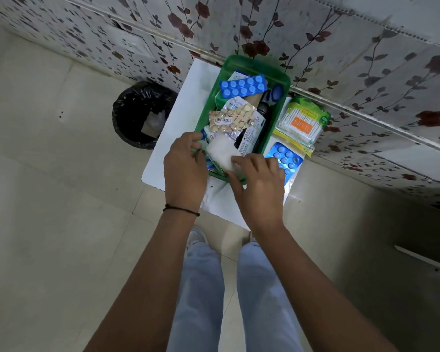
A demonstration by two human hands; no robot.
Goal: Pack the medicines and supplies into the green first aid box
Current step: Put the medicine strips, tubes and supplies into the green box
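The green first aid box stands open on a small white table, filled with several items: a blue blister strip, a beige tablet strip, a dark bottle and cartons. At its near end lies a white cotton-like pack. My left hand grips the box's near-left rim and touches the pack. My right hand presses fingertips on the pack's near edge. Right of the box lie a cotton swab pack and another blue blister strip.
A bin lined with a black bag stands on the tiled floor left of the table. A floral-papered wall runs right behind the table. My legs and shoes are below the table's near edge.
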